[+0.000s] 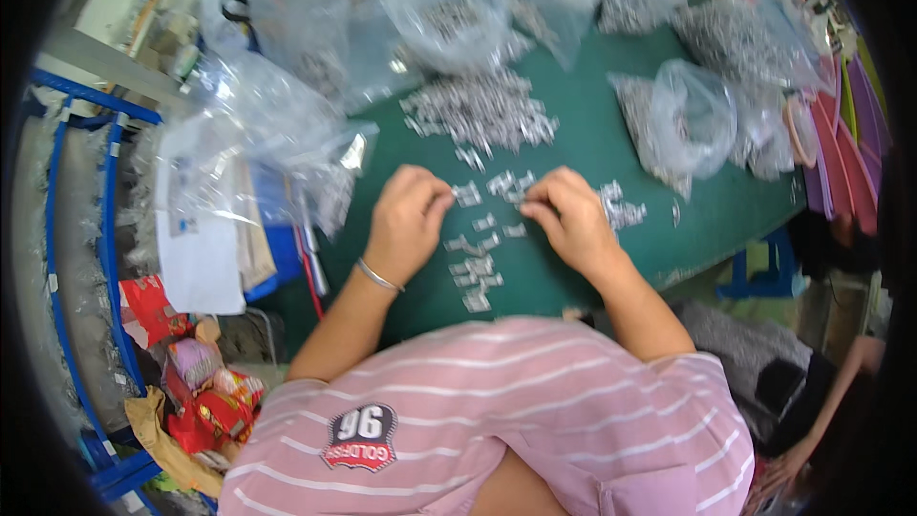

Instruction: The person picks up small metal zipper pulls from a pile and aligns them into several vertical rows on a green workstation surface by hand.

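My left hand [406,222], with a metal bangle at the wrist, is closed in a pinch at the edge of a small silvery metal part [467,195]. Across from it, my right hand [573,218] pinches with thumb and forefinger at another small metal part [517,197], partly hidden by the fingertips. Between and below the hands lie several more metal parts [475,271], in a loose column. Farther off, a big heap of the same parts [482,110] spreads over the green table [583,96]. A smaller cluster [621,208] sits right of my right hand.
Clear plastic bags of parts stand along the far side, one open bag [449,14] behind the heap and another bag [683,124] at right. Papers [196,229] and a red pen [311,277] are at left, beside a blue rack [105,229]. Another person's arm [841,397] shows at lower right.
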Demonstrator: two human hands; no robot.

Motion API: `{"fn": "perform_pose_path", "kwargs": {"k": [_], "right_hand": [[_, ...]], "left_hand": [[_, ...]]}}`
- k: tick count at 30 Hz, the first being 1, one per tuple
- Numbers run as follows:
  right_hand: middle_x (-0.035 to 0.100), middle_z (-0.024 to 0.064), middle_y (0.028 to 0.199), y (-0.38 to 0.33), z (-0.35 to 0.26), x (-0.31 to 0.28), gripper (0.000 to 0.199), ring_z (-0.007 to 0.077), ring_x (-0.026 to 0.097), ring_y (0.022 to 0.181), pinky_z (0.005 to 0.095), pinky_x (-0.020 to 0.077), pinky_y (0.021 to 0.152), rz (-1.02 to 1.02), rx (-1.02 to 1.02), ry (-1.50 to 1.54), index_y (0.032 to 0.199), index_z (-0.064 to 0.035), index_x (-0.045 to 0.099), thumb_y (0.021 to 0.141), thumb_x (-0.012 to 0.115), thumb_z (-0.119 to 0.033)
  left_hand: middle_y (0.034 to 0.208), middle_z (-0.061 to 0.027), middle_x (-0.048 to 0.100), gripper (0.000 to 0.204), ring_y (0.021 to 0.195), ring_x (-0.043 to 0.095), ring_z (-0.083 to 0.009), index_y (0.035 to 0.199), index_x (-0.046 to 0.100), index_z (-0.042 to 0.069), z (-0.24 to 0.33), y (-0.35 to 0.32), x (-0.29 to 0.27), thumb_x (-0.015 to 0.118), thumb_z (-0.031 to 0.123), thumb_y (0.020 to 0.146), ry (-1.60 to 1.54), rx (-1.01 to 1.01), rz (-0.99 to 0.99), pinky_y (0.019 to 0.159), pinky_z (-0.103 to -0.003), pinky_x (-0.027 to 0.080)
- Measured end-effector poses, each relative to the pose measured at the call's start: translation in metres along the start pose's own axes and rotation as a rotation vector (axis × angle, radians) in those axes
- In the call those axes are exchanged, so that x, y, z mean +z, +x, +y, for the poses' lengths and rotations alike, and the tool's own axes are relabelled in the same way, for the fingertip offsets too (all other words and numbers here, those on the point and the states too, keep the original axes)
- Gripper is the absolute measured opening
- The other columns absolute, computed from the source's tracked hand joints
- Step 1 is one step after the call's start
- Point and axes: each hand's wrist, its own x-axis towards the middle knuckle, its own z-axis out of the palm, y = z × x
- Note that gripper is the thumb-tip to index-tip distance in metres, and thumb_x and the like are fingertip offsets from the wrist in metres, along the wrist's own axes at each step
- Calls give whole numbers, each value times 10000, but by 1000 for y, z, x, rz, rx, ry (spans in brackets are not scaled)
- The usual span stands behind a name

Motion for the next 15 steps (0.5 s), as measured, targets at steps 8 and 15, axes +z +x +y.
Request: {"fn": "perform_pose_path", "kwargs": {"k": [8,15], "right_hand": [[631,70,891,-25,-4,8,132,280,603,858,390,443,764,130,2,-171,850,-66,678,789,793,-85],[625,40,912,-28,9,9,120,272,588,879,403,423,784,135,-24,-320,911,-97,716,804,768,-81]], "left_hand": [[913,-119,618,112,787,632,-284,906,681,8,12,-11,23,731,-45,821,60,79,-77,689,-358,519],[940,-122,645,145,740,631,-260,991,706,4,6,-19,23,704,-39,853,63,13,-48,669,-338,516]]}}
